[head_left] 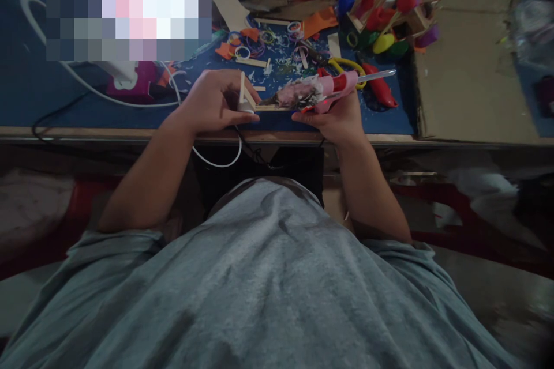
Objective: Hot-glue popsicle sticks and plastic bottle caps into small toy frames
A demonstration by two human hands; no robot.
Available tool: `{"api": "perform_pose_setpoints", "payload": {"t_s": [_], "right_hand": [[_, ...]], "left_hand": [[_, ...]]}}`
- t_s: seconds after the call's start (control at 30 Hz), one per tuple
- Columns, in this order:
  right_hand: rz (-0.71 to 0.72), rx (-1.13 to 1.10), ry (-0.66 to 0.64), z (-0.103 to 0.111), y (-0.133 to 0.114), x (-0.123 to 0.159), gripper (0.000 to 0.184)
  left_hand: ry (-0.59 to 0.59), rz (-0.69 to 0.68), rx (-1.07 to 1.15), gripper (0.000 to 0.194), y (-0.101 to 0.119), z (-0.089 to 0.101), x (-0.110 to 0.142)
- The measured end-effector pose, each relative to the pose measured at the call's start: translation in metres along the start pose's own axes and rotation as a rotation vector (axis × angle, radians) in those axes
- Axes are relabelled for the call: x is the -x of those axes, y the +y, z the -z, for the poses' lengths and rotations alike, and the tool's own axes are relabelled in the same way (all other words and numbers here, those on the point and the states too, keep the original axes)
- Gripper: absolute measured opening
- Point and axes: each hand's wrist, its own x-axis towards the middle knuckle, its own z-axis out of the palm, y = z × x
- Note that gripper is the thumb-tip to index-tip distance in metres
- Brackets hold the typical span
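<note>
Your right hand (341,118) grips the pink glue gun (335,89), its nozzle pointing at the small wooden-stick piece (247,95) pinched in your left hand (216,101). A clear glue stick (377,75) juts from the gun's back end. Beyond the glue gun lie yellow-handled scissors (350,66) and loose rubber bands (255,43); right of it, a red object (381,86) and a cardboard sheet (467,69).

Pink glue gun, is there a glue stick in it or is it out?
In. A clear glue stick juts from the rear of the pink glue gun, held in the right hand.
</note>
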Motion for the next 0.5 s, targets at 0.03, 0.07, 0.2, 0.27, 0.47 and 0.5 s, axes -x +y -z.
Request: {"api": "perform_pose_setpoints", "payload": {"t_s": [0.03,0.07,0.2,0.27,0.47,0.5], "right_hand": [[-0.001,-0.001,-0.002,0.0001,0.0007,-0.0001,0.064],[-0.001,-0.003,-0.002,0.0002,0.0013,-0.0002,0.064],[0.008,-0.014,-0.021,0.0005,0.0015,0.0004,0.060],[0.027,-0.030,-0.040,0.0007,0.0003,0.0003,0.057],[0.021,-0.080,-0.043,0.0014,-0.0025,-0.0012,0.068],[0.007,-0.073,-0.041,0.0019,-0.0031,-0.0010,0.070]], "left_hand": [[-0.005,0.001,0.002,0.048,0.0004,0.0003,0.0000],[-0.012,0.003,0.006,0.048,0.0006,0.0005,0.0001],[-0.029,0.007,0.025,0.051,0.0017,0.0005,0.0007],[-0.026,0.018,0.036,0.052,0.0027,0.0001,0.0012],[-0.010,0.086,0.085,0.066,0.0088,-0.0016,0.0031],[-0.002,0.103,0.087,0.069,0.0102,-0.0018,0.0034]]}}
